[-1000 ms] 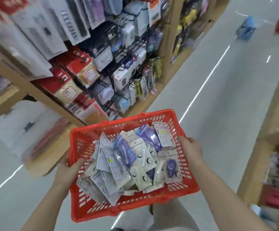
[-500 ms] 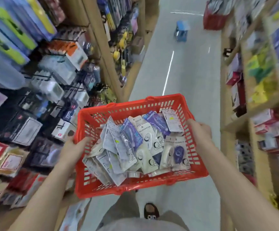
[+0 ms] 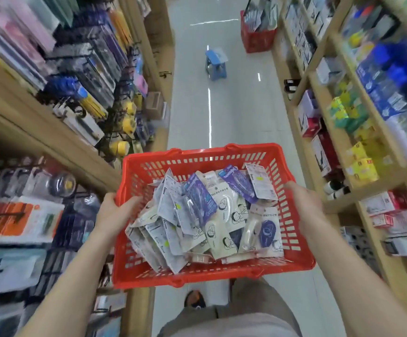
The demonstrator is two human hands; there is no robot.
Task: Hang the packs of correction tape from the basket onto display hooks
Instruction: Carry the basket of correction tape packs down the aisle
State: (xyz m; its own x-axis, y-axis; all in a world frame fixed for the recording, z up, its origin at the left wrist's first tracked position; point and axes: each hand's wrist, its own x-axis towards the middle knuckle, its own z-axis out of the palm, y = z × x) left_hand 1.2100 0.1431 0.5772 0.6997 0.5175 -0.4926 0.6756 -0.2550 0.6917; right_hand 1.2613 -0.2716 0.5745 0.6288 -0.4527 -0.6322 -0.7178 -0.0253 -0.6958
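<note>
Red basket [image 3: 212, 276], lower centre, is gripped at both side rims by left hand [image 3: 114, 212] and right hand [image 3: 304, 200]; loosely heaped correction tape packs [image 3: 204, 215] could spill if it tips.

Basket [image 3: 204, 158]: stood between the shelving [image 3: 85, 152] at left and the shelves [image 3: 336, 132] at right
Packs [image 3: 207, 215]: lay heaped in the basket
Stool [image 3: 215, 63]: stood ahead in the aisle
Second basket [image 3: 257, 38]: sat beyond the stool, against the right shelves
</note>
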